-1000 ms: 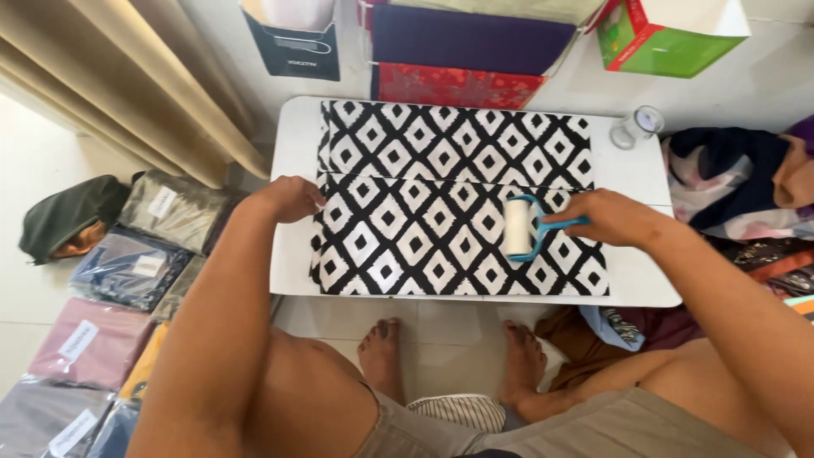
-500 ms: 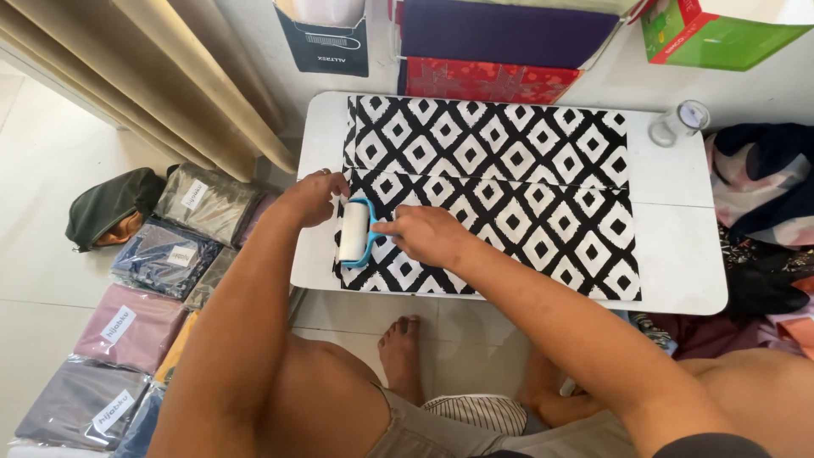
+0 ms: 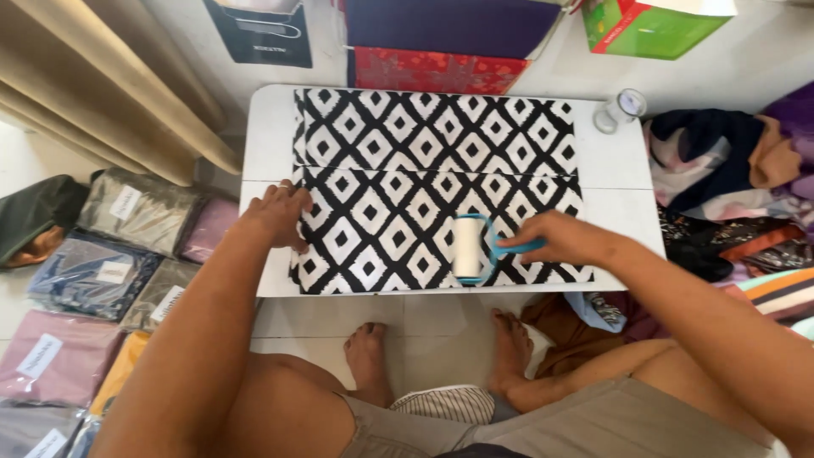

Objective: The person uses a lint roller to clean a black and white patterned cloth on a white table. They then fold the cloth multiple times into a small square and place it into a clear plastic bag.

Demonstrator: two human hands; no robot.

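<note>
Black-and-white patterned fabric (image 3: 424,170) is spread on the white worktop (image 3: 623,161). Its left edge is pressed flat under the open left hand (image 3: 278,214). A blue-handled lint roller (image 3: 468,248) is gripped by the closed right hand (image 3: 555,239), its white roll resting on the fabric just left of that hand.

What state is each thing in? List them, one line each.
Patterned cloth: folded, flat on the table.
Lint roller: lying on the cloth, handle gripped.
Right hand: closed on the roller handle.
Left hand: pressing the cloth's left edge.
Glass jar: upright, lidded.
White table: cloth-covered.
</note>
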